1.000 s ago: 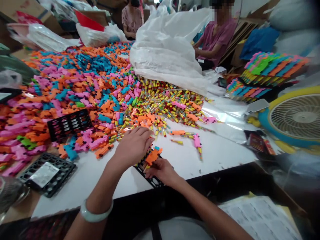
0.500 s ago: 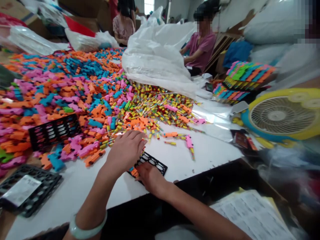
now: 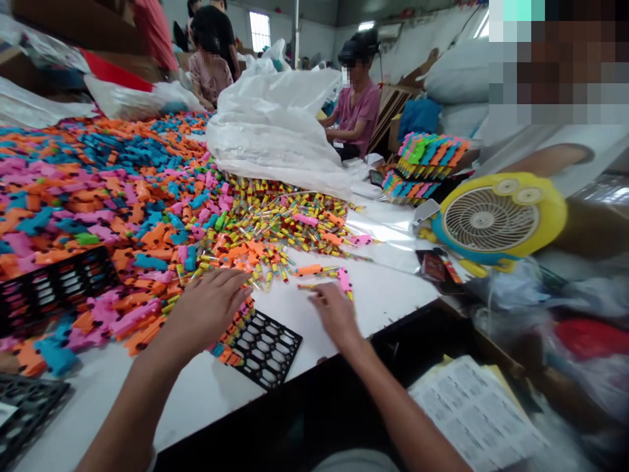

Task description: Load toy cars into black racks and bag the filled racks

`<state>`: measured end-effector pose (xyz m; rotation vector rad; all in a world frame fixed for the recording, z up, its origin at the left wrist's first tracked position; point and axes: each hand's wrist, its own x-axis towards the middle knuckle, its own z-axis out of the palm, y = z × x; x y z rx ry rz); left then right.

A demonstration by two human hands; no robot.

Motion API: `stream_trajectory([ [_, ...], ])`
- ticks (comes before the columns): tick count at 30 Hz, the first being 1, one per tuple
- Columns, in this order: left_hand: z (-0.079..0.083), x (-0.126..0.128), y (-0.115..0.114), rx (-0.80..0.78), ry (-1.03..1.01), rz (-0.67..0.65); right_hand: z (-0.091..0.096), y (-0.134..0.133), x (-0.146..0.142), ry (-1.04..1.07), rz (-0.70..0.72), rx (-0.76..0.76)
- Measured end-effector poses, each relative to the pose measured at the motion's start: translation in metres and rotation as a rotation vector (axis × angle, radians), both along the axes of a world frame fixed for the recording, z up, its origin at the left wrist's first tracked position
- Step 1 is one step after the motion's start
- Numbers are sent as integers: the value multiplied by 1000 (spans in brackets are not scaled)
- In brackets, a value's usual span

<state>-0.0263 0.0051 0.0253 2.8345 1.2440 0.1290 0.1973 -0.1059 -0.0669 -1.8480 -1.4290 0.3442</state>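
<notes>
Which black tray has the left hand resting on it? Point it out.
The honeycomb-holed black tray at the table's front edge, under the left hand; the other trays lie farther left, untouched.

My feed is bright and evenly lit, colours strong. Daylight comes through a window [image 3: 260, 31] at the far wall, which burns out white, and a ceiling lamp [image 3: 364, 25] glows beside it. The white bench [image 3: 383, 298] reflects softly; shadows under my hands are faint. A clear plastic sheet [image 3: 393, 229] near the bench's right edge shows glare. The wide lens bends lines towards the frame edges, and the lower right corner smears into blur.
</notes>
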Motion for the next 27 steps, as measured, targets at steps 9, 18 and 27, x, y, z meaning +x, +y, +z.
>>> stream_trajectory([
  [9, 16, 2, -15, 40, -48, 60, 0, -24, 89, -35, -327, -347],
  [18, 4, 3, -21, 56, -32, -11, -21, 2, -74, 1003, 390, -189],
  [27, 6, 3, -24, 13, -93, 14, -32, 14, -87, 188, 651, -75],
])
